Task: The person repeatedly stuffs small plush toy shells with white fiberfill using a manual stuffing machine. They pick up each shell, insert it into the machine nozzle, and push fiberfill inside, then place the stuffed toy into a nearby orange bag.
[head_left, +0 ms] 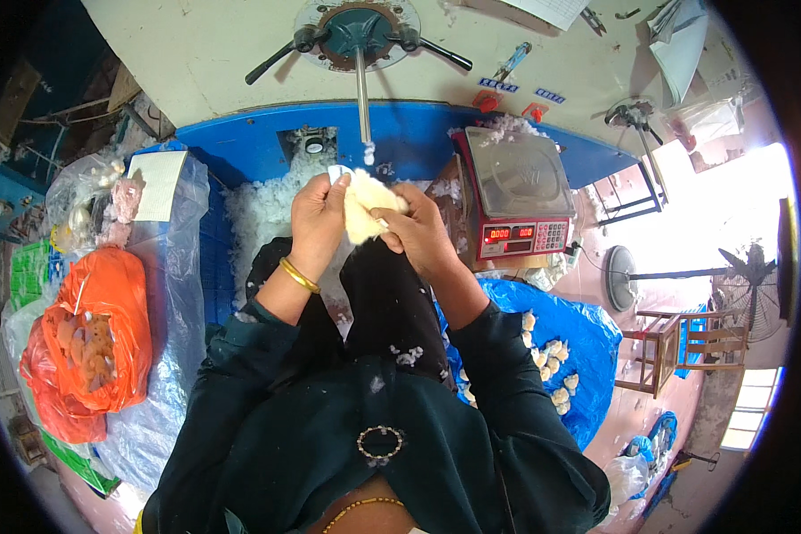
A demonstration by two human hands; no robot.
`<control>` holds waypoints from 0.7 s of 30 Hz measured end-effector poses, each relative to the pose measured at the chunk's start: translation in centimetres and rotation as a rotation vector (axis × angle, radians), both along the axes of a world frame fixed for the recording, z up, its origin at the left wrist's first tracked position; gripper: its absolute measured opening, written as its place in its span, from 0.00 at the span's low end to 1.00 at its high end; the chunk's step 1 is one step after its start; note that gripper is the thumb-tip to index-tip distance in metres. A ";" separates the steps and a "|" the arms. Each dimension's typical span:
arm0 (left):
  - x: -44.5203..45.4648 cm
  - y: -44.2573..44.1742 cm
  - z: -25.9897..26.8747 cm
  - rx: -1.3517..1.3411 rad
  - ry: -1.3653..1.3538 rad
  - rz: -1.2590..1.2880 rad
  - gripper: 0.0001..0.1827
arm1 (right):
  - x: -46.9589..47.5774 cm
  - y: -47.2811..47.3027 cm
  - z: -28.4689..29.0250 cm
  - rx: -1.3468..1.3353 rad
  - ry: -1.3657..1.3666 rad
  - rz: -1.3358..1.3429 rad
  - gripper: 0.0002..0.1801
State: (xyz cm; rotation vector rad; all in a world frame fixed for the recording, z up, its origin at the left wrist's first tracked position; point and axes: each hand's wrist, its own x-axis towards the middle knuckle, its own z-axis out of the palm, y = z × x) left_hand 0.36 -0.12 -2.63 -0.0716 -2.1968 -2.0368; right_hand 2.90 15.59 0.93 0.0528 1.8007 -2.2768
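Note:
Between my two hands is a pale yellow plush piece (367, 205), soft and limp, with a small white tag or cloth end (338, 173) at its upper left. My left hand (319, 210) pinches it by that white end. On the other side, my right hand (417, 223) grips its right edge between thumb and fingers. Just above them a thin metal filling nozzle (363, 100) points down from the machine, a tuft of white fibre (369, 153) at its tip. The piece and the nozzle tip are apart.
A red digital scale (524, 193) stands at the right. Beneath my right arm a blue plastic sheet (587, 340) holds several small plush pieces (553, 357). At left, an orange bag (130, 314) contains brown plush pieces (87, 354). Loose white stuffing (260, 213) lies below the machine panel (227, 40).

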 end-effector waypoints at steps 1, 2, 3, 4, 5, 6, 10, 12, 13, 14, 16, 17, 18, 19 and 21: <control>-0.2 0.2 -0.1 0.024 0.027 0.035 0.11 | 0.1 0.1 0.3 -0.048 0.063 -0.012 0.08; -0.5 0.5 -0.1 0.248 -0.064 0.066 0.11 | 0.3 0.2 0.7 -0.096 0.126 -0.023 0.09; -0.6 0.5 1.0 0.464 -0.181 0.074 0.12 | 0.4 0.5 1.1 -0.143 0.188 -0.033 0.09; -1.0 0.0 1.1 0.535 -0.202 0.020 0.11 | 0.5 1.3 1.7 -0.176 0.207 -0.039 0.15; -1.3 -0.6 1.1 0.606 -0.223 -0.035 0.11 | 0.3 1.6 2.0 0.084 0.402 -0.062 0.18; -1.1 -0.9 1.4 0.618 -0.258 -0.085 0.11 | 0.0 1.7 2.1 0.342 0.592 -0.083 0.21; -0.7 -1.5 1.0 0.588 -0.426 -0.291 0.10 | -1.0 1.8 2.2 0.659 0.922 0.075 0.18; 0.0 -1.3 0.5 0.546 -0.423 -0.308 0.11 | -2.2 1.9 2.1 0.729 1.039 0.089 0.09; 0.0 -1.3 0.7 0.474 -0.339 -0.219 0.11 | -2.2 2.0 2.2 0.688 0.908 0.089 0.09; 0.0 -1.5 1.0 0.401 -0.255 -0.129 0.12 | -2.2 2.2 2.2 0.645 0.778 0.090 0.09; 0.4 -2.0 2.8 0.349 -0.103 -0.136 0.13 | -2.6 2.7 2.0 0.607 0.668 0.105 0.07; 0.7 -1.8 2.8 0.328 -0.073 -0.219 0.12 | -2.9 2.8 1.7 0.538 0.616 0.102 0.06; 1.0 -1.6 2.7 0.307 -0.045 -0.298 0.12 | -3.0 2.6 1.3 0.468 0.562 0.102 0.06; 1.0 -1.5 2.7 0.285 -0.017 -0.376 0.11 | -3.0 2.3 0.8 0.398 0.507 0.103 0.06; 0.6 -1.6 2.8 0.290 -0.058 -0.324 0.11 | -3.0 1.3 0.6 0.248 0.370 0.045 0.05</control>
